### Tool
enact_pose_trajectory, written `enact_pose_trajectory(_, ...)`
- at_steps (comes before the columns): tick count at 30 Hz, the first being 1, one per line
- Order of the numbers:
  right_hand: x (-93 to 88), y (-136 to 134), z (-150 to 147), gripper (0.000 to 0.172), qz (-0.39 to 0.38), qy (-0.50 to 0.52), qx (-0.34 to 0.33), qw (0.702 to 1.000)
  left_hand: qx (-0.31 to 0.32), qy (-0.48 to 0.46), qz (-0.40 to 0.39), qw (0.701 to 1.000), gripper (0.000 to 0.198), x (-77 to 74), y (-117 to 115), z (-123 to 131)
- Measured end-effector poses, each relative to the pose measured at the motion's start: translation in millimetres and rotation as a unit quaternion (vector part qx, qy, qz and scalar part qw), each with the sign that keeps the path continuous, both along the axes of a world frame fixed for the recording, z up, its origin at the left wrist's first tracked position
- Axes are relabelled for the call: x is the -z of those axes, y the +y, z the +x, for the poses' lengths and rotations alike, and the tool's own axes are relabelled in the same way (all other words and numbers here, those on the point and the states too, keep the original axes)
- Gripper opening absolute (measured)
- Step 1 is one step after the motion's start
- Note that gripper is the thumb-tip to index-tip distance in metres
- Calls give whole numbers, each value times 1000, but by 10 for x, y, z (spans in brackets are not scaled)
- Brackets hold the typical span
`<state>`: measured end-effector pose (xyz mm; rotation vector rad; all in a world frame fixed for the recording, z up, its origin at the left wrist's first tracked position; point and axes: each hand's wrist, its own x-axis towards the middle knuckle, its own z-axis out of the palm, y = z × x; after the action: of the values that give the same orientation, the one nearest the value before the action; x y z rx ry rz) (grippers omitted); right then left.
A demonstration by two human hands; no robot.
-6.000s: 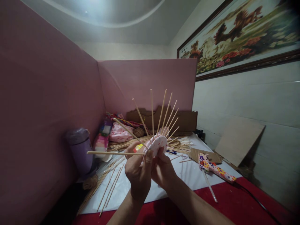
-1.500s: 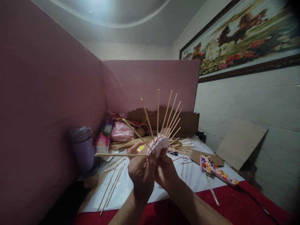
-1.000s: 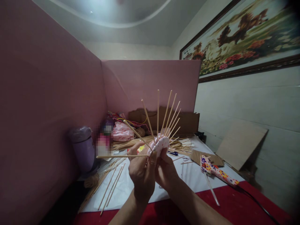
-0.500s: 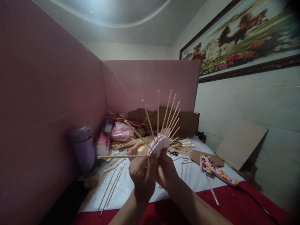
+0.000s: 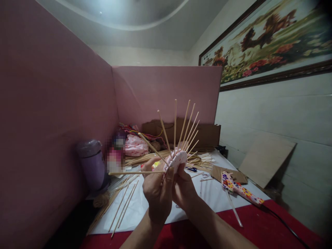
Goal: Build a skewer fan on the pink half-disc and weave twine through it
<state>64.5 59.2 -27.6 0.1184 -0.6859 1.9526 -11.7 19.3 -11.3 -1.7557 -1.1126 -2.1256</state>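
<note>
Between my hands, raised over the table, is a round fabric-covered disc (image 5: 179,161), white-pink with small red dots. Several thin wooden sticks (image 5: 184,125) fan out from its edge, upward and to the right, and one wooden stick (image 5: 135,172) points flat to the left. My left hand (image 5: 157,190) is closed on the disc's near left edge, thumb pressed by the base of that flat stick. My right hand (image 5: 184,188) grips the lower right side of the disc, its fingers partly hidden behind it.
A flower-patterned glue gun (image 5: 241,192) with a cord lies at right by cardboard (image 5: 215,173). Loose sticks (image 5: 124,205) lie at left on the white sheet (image 5: 140,211). A purple lidded container (image 5: 91,164) stands far left. Dotted fabric (image 5: 136,145) and blue-handled scissors (image 5: 192,169) lie farther back.
</note>
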Motion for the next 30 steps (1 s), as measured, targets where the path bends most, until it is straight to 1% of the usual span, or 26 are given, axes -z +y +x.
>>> enact_pose_trajectory(3, -2, 5, 6, 45, -3, -10, 7, 1000, 0, 0, 4, 1000, 23, -3, 3, -1)
enact_pose_trajectory(6, 14, 18, 8, 44, -8, -7, 7, 1000, -2, 4, 11, 1000, 18, -7, 5, 0)
enact_pose_trajectory(11, 50, 38, 1, 47, -3, -2, -11, 1000, -16, 10, 26, 999, 15, -19, 10, 7)
enact_pose_trajectory(16, 45, 40, 0, 41, -3, -9, -12, 1000, -47, 8, 29, 998, 16, -26, 37, 15)
enact_pose_trajectory(20, 61, 62, 10, 40, 3, -5, -35, 999, -60, 19, 42, 997, 12, -25, 65, 15)
enact_pose_trajectory(22, 77, 82, 14, 39, 3, -5, -31, 999, -51, 21, 39, 998, 13, -24, 77, 11)
enact_pose_trajectory(25, 95, 110, 14, 39, -6, -14, 4, 1000, -22, 15, 23, 999, 12, -25, 81, 5)
enact_pose_trajectory(30, 132, 120, 8, 45, -25, -60, 38, 997, 6, 10, 17, 1000, 14, -43, 57, -5)
